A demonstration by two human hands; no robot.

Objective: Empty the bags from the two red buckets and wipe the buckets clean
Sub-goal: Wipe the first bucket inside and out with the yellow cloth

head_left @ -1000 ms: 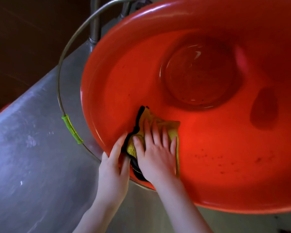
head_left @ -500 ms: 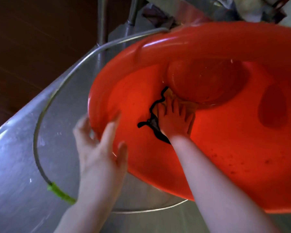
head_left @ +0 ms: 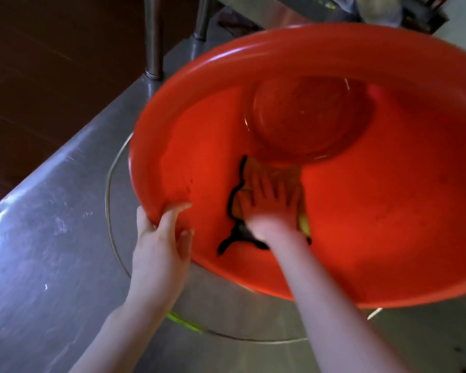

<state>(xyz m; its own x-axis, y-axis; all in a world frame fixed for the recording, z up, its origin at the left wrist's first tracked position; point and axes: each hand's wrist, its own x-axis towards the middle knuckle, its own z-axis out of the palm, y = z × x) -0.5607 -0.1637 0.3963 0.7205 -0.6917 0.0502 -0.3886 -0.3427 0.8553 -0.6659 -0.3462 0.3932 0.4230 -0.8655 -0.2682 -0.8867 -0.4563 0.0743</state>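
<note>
Worktop (head_left: 51, 251) of grey steel carries the red bucket (head_left: 388, 211), tipped on its side with its mouth toward the camera and its round base at the far end. The left grip (head_left: 159, 238) clasps the near-left rim, thumb hooked over the edge onto the inner wall. The right grip (head_left: 272, 205), blurred, is released and flat, fingers spread, pressing a yellow cloth (head_left: 250, 172) with black edging against the inner wall just below the base. The bucket's wire handle (head_left: 108, 184) lies on the worktop under it, a green sleeve (head_left: 184, 323) on its near stretch
</note>
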